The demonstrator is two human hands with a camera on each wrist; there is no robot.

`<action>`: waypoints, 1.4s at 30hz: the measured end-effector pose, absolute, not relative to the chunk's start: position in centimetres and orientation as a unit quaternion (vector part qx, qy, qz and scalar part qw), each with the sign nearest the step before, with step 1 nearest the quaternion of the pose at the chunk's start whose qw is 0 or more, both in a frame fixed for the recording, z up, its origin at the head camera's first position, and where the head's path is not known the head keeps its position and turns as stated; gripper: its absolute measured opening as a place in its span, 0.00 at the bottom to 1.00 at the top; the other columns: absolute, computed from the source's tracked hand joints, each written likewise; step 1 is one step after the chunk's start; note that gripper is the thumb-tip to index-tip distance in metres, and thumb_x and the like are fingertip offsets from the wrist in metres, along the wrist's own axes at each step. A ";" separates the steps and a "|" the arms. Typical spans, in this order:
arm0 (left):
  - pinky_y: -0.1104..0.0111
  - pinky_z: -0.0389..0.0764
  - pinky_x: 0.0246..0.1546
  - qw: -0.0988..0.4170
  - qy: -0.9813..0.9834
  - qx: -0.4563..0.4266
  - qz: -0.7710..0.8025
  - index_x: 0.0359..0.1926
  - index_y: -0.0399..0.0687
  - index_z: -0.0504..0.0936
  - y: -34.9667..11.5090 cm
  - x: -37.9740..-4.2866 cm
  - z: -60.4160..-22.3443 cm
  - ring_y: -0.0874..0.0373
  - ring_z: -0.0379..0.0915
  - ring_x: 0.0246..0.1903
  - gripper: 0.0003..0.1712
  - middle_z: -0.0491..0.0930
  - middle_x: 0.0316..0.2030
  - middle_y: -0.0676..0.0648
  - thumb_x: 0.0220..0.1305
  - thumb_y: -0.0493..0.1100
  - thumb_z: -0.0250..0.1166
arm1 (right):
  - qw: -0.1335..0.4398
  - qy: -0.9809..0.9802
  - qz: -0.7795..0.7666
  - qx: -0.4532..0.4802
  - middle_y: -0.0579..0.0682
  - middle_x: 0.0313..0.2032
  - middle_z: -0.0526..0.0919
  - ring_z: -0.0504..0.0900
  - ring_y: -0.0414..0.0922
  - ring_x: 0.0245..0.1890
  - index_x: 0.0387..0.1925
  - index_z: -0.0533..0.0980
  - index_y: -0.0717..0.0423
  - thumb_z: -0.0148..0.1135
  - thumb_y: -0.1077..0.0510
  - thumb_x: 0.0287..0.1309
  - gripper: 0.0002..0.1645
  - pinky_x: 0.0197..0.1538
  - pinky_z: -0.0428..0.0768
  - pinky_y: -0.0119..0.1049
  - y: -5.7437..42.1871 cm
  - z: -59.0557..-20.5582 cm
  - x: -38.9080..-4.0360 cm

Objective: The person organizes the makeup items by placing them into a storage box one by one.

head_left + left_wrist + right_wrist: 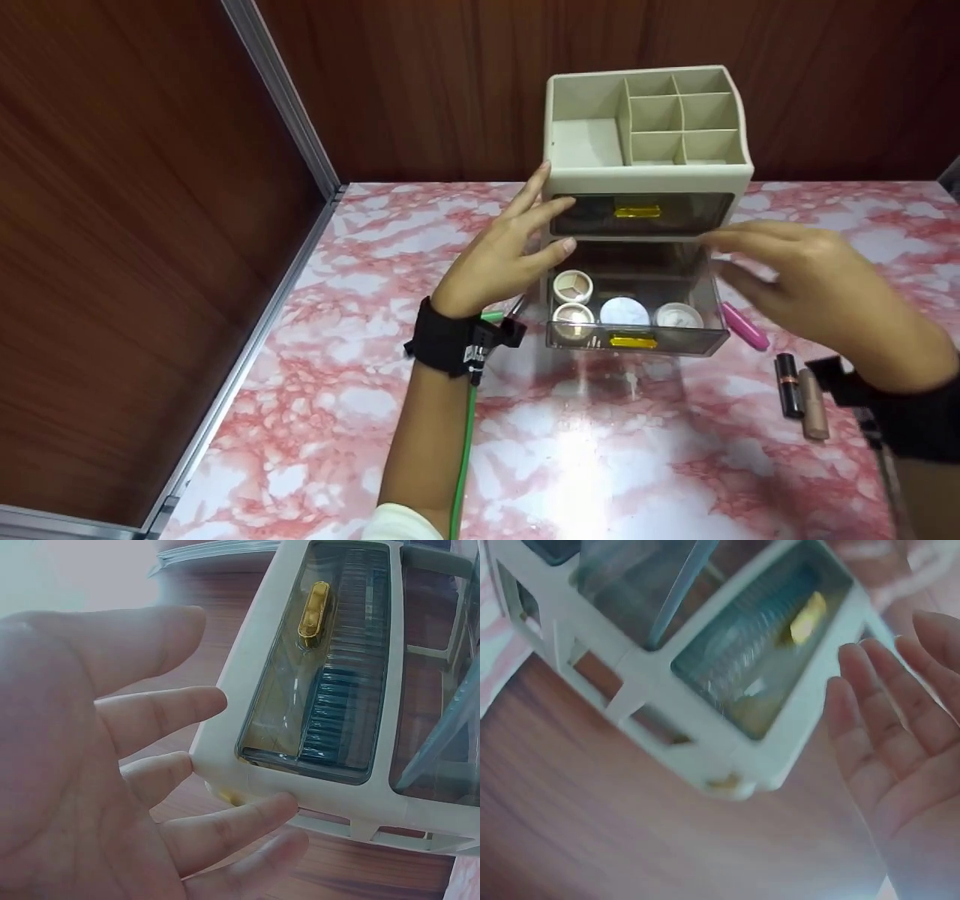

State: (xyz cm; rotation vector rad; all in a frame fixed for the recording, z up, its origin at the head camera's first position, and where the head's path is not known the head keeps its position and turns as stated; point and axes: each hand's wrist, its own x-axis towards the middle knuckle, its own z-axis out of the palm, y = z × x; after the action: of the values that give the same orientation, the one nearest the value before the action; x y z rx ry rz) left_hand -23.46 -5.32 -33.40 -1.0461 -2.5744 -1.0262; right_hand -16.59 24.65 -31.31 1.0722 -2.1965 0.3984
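- Four round pots [624,312] lie in the lower drawer [686,344], which stands pulled out from the cream organizer [651,181] on the counter [337,420].
- Whichever way you slide that drawer, you would do well to guide it level and slowly by its yellow handle [632,342]; a jerk could make the pots skid.
- Bracing the organizer's body with one hand should stop it shifting.
- Mind your right side: a pink tube [745,327] lies just beside the drawer.
- Your left hand [499,259] grips nothing; it reaches up along the organizer's left side, fingers spread, thumb lowest.
- Your right hand [814,277], also ungripped, comes in from the right, fingers extended toward the organizer's right edge; you cannot tell here whether it touches.
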 end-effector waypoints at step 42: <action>0.66 0.66 0.15 -0.039 -0.948 -0.296 -0.112 0.17 0.54 0.70 -4.8 -19.7 -35.2 0.60 0.65 0.17 0.27 0.69 0.16 0.55 0.36 0.70 0.65 | -0.006 -0.972 0.097 0.216 0.40 0.19 0.74 0.73 0.41 0.22 0.22 0.75 0.46 0.65 0.45 0.45 0.12 0.27 0.70 0.39 27.0 -35.6 -14.7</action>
State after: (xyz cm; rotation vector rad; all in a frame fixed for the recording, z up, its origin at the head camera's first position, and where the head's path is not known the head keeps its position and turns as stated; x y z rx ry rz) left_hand -19.68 -4.85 -35.19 -0.9549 -3.0535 -0.3598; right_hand -14.72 27.02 -35.64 0.6811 -3.0649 0.3053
